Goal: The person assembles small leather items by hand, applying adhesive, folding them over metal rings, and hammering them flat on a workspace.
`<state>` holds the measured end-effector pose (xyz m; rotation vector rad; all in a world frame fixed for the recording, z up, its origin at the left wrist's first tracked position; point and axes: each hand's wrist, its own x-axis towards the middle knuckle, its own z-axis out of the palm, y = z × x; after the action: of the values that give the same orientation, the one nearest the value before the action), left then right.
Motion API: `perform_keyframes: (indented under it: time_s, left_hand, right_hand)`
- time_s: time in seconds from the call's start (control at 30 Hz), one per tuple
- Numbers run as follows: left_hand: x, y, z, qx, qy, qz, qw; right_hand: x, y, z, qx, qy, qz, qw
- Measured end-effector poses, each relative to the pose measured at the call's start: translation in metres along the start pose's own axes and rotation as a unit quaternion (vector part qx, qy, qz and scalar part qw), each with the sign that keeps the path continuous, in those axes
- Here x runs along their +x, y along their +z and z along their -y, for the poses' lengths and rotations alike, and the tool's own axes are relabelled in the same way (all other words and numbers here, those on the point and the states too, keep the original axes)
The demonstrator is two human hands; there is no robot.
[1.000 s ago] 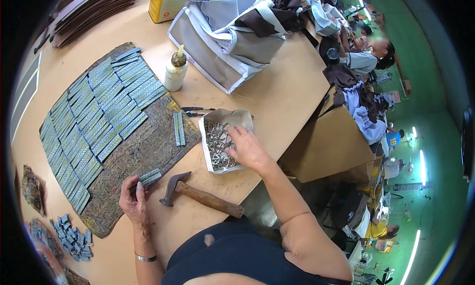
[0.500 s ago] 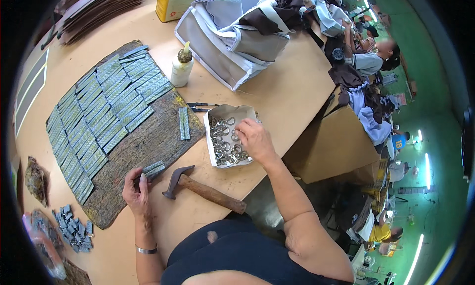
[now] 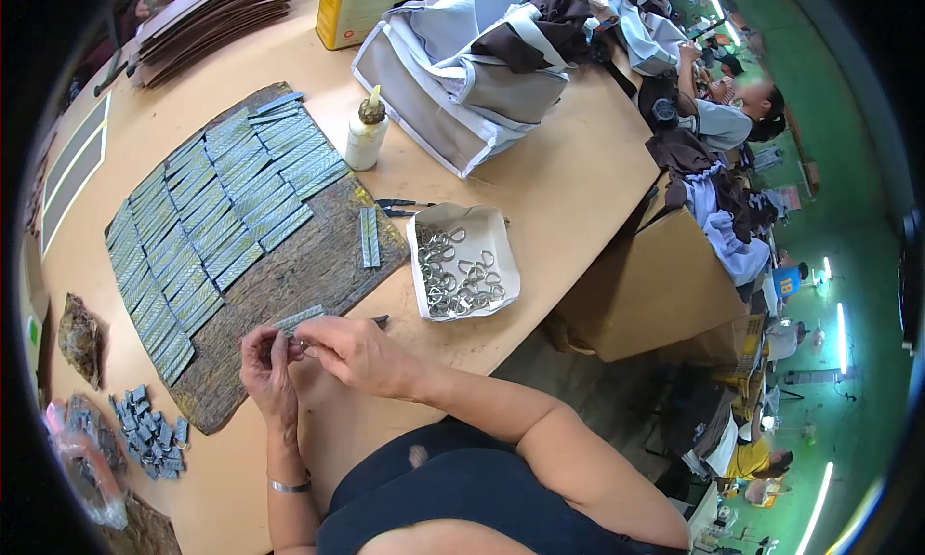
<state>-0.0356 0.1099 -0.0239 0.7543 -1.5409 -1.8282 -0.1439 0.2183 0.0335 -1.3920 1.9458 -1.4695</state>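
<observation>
My left hand (image 3: 270,377) is closed on a short grey-blue strip (image 3: 301,316) at the near edge of a worn dark board (image 3: 337,237). My right hand (image 3: 361,355) meets it there, finger and thumb pinched on a small metal ring (image 3: 305,345), partly hidden by the fingers. Rows of similar strips with yellowish streaks (image 3: 231,189) cover much of the board, and a separate pair of strips (image 3: 370,237) lies near its right side. Several metal rings (image 3: 448,285) lie in a white cardboard tray (image 3: 503,242) to the right. The hammer is mostly hidden behind my right hand; a dark tip (image 3: 381,321) shows.
A glue bottle (image 3: 365,141) stands beyond the board, and dark-handled pliers (image 3: 400,206) lie behind the tray. Grey fabric pieces (image 3: 482,83) and a yellow box (image 3: 361,11) sit farther back. Small folded pieces (image 3: 149,435) are heaped at left. A cardboard box (image 3: 655,285) stands past the table edge.
My right hand has left the ring tray and come left to my left hand, bringing a metal ring. It now covers most of the hammer.
</observation>
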Motion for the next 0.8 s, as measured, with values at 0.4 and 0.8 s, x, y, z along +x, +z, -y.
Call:
perform_keyframes:
  time_s: [0.4, 0.8]
  left_hand:
    - [-0.018, 0.0, -0.023, 0.143, 0.047, 0.067, 0.986]
    - [-0.013, 0.006, -0.045, 0.161, 0.051, 0.152, 0.974]
  right_hand:
    - [-0.003, 0.006, 0.002, 0.074, 0.058, 0.005, 0.996]
    - [0.007, -0.012, 0.013, -0.16, -0.041, 0.006, 0.986]
